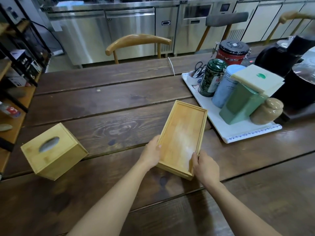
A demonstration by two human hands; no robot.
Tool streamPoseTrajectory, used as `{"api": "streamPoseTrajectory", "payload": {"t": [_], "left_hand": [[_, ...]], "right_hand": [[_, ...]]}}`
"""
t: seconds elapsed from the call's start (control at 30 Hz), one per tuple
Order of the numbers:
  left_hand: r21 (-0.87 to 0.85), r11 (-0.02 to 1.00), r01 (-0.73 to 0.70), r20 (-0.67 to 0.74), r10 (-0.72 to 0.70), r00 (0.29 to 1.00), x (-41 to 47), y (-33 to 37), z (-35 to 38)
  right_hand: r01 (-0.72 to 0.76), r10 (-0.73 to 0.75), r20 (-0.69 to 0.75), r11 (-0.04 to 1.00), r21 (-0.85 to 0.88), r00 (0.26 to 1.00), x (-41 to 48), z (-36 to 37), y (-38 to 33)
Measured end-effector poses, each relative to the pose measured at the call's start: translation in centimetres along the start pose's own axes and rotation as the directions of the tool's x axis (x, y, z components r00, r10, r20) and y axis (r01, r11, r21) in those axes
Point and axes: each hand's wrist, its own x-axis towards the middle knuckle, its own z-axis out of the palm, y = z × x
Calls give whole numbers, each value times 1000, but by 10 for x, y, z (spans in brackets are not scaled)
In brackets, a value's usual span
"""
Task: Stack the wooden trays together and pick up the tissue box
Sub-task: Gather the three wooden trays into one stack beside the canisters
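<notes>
Two bare forearms reach up from the bottom edge of the frame to the stacked pale bamboo trays (183, 138), rectangular with low raised rims, lying just right of centre on the dark brown plank table (102, 103). The left hand (150, 155) is curled against the stack's left long side near the close end, thumb on the rim. The right hand (205, 166) clasps the near right corner, fingers (194, 158) hooked over the rim. Both are partly closed on the wood. A second edge shows beneath the near end, so I judge two trays sit nested.

The stack's long axis runs from the lower centre toward the upper right, its far end pointing at the white rectangular platter (238, 133) of tea canisters close beside it.

Risk: pushing forward could nudge the platter; an uneven squeeze could shift the upper tray askew.

The square bamboo tissue box (52, 152), with an oval slot on top, stands at lower left, well apart, untouched.
</notes>
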Motion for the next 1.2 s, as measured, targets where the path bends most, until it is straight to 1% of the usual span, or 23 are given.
{"api": "streamPoseTrajectory", "payload": {"t": [0.1, 0.13, 0.2, 0.23, 0.3, 0.37, 0.4, 0.43, 0.5, 0.7, 0.87, 1.0, 1.2], "left_hand": [[-27, 999, 17, -4, -17, 1000, 2, -2, -1], [-39, 999, 28, -4, -28, 1000, 2, -3, -2], [-76, 996, 50, 2, -50, 999, 2, -5, -1], [-97, 994, 56, 9, -55, 998, 1, -7, 0], [-141, 988, 58, 37, -53, 998, 0, -10, 2], [-189, 980, 53, 61, -42, 997, -1, -11, 4], [-208, 976, 57, 68, -44, 997, -2, -12, 5], [-224, 973, 60, 66, -47, 997, -1, -13, 5], [-246, 967, 70, 56, -58, 997, 1, -14, 6], [-345, 935, 75, -17, -86, 996, 4, -6, 19], [-423, 903, 71, -106, -127, 986, 18, 13, 41], [-446, 891, 82, -135, -158, 978, 38, 30, 55], [-502, 860, 94, -176, -208, 962, 66, 52, 74]], "right_hand": [[-13, 13, 4, 1000, -15, 1000, 0, 0, 1], [-36, 36, 4, 999, 21, 999, 1, 0, 2], [-85, 81, 30, 975, 204, 996, 2, -3, 2], [-116, 101, 61, 935, 336, 993, 2, -4, 1], [-180, 118, 144, 795, 580, 983, 0, -5, -4], [-219, 107, 199, 657, 721, 974, -3, -1, -10], [-224, 102, 205, 608, 761, 974, -5, 2, -11], [-219, 101, 198, 588, 779, 975, -6, 6, -10], [-211, 102, 188, 588, 780, 977, -6, 12, -8], [-248, 85, 243, 569, 784, 966, 20, 3, -4], [-258, 52, 299, 660, 706, 953, 65, -17, 3], [-286, 50, 353, 697, 658, 934, 106, -32, 7], [-260, 43, 361, 773, 579, 931, 152, -47, 12]]}}
